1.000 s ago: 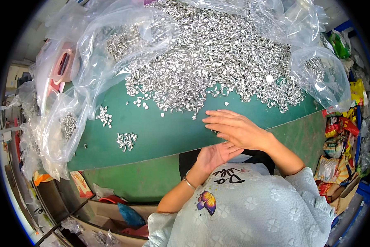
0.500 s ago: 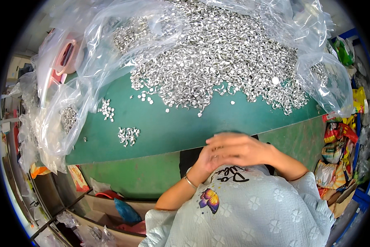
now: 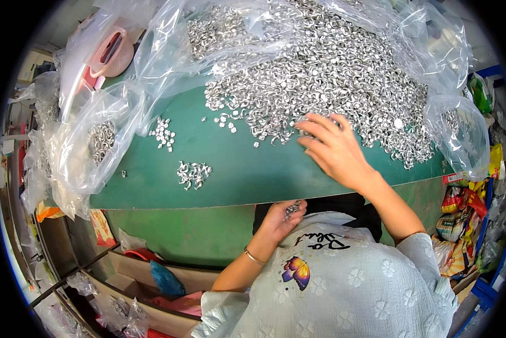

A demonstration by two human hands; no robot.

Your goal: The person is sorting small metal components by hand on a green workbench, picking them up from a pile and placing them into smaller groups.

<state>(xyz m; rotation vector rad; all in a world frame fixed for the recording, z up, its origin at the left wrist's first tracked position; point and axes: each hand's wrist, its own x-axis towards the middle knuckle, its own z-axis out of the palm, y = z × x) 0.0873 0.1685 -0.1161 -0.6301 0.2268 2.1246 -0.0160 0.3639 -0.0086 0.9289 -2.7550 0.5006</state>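
At the lower middle of the frame, the left hand (image 3: pixel 280 221) had its fingers curled around small metal pieces (image 3: pixel 292 209). Near the centre, the right hand (image 3: pixel 338 153) bent its fingers at the silver pile (image 3: pixel 326 73), upper middle; whether they grasped anything, I could not tell.

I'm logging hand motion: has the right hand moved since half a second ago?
Yes: against the table, the right hand went forward, from the near edge to the metal pile.

Metal pile (image 3: pixel 343 73) cropped, held pieces (image 3: pixel 292 209) half-covered
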